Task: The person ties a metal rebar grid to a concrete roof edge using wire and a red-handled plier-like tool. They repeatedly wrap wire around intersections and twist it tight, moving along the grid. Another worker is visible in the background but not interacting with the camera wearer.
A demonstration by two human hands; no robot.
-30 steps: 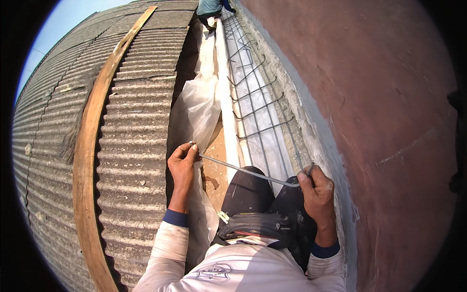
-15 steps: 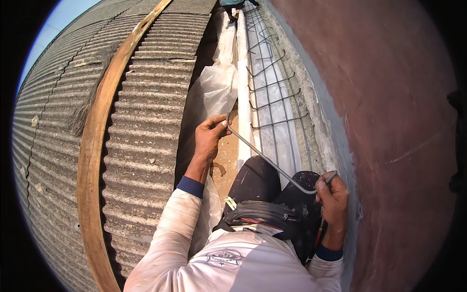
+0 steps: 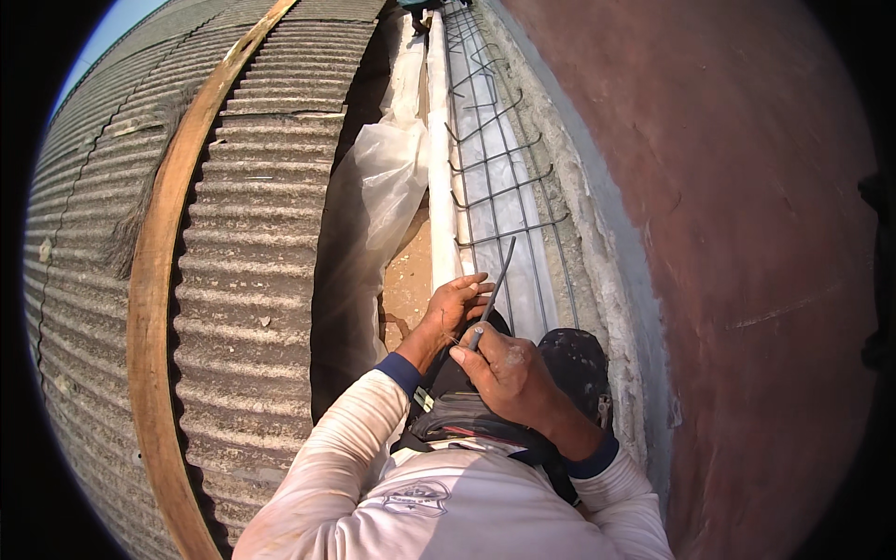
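In front of my waist, my right hand [image 3: 509, 373] is closed around a bent grey steel rod [image 3: 501, 271]. One end of it points up and away, while a short end shows by my thumb; my fist hides the part between. Just left of it, my left hand [image 3: 455, 306] has its fingers stretched out beside the rod; whether they touch it I cannot tell. Thin wire strands show between the two hands. Beyond them lies a long rebar mesh [image 3: 509, 191] with hooked crossbars, over white sheeting.
A rough reddish wall [image 3: 747, 233] rises close on my right. To the left is a corrugated roof [image 3: 252, 243] with a long wooden plank [image 3: 154, 289] on it. Clear plastic sheeting [image 3: 378, 187] hangs over the roof's edge. A person [image 3: 420, 7] is partly visible at the far end.
My right hand has come left and in front of my body with the rod, which now points away from me. The left hand has released the rod's end, its fingers now stretched out.
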